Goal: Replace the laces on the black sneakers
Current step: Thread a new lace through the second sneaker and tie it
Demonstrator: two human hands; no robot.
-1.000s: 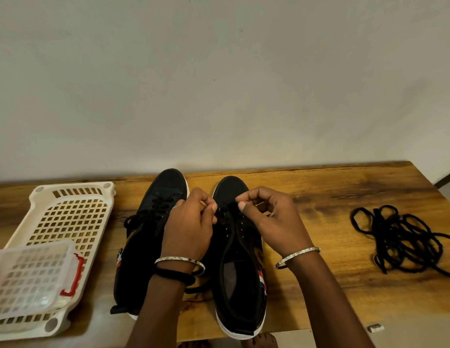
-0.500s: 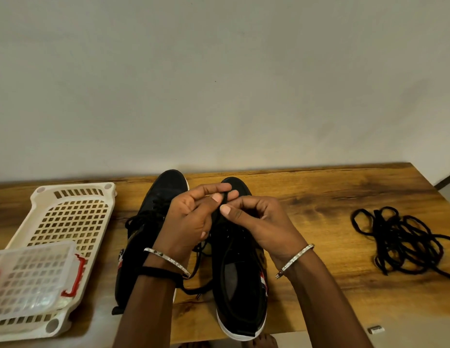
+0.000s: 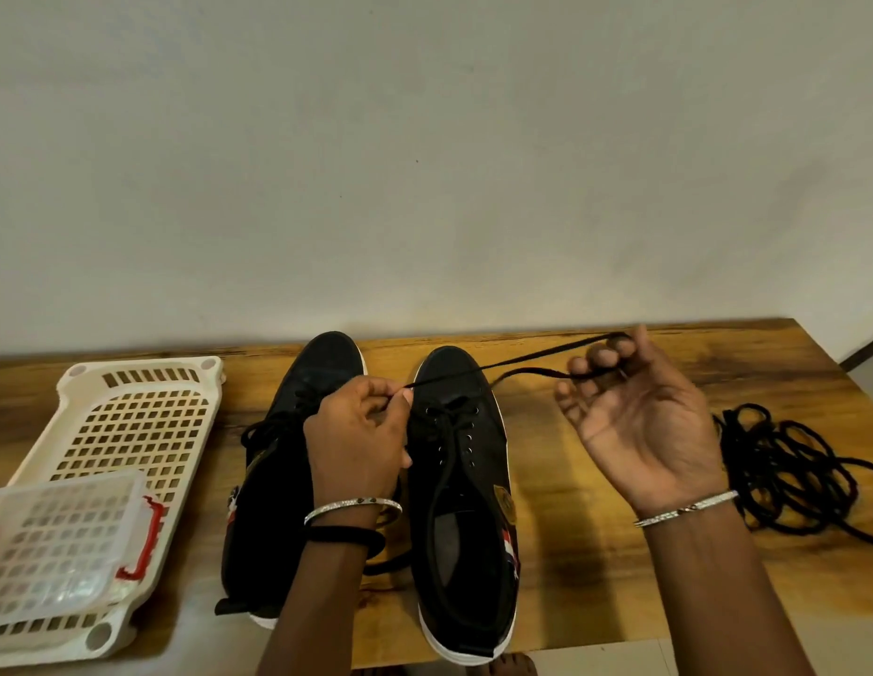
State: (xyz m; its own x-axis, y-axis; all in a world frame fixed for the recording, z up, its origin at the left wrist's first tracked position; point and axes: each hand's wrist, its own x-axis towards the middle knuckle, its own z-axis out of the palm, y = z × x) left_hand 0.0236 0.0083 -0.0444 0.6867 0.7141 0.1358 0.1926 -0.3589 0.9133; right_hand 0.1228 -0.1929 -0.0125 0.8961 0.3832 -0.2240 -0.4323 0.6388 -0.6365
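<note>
desk (image 3: 595, 553): wood with bold grain, varnished to a soft sheen
sneakers (image 3: 449, 373): black matt uppers, cloth-like; smooth white sole edges
lace (image 3: 522, 357): flat black woven cloth, matt
loose laces (image 3: 785, 461): black cord, matt
basket (image 3: 83, 370): cream plastic, smooth, perforated
box (image 3: 59, 544): clear glossy plastic with a red plastic clasp
bangles (image 3: 351, 505): silvery metal, shiny
wall (image 3: 425, 163): matt paint

The left hand (image 3: 356, 441) and its forearm hide the laced middle of the left black white-soled sneaker (image 3: 327, 358). The clear plastic box with red clasps (image 3: 59, 544) is cut by the left edge, and the loose tangle of black laces (image 3: 785, 461) by the right. The right hand's (image 3: 644, 426) fingertips (image 3: 603, 356) blur around the thin black lace (image 3: 498, 365).
</note>
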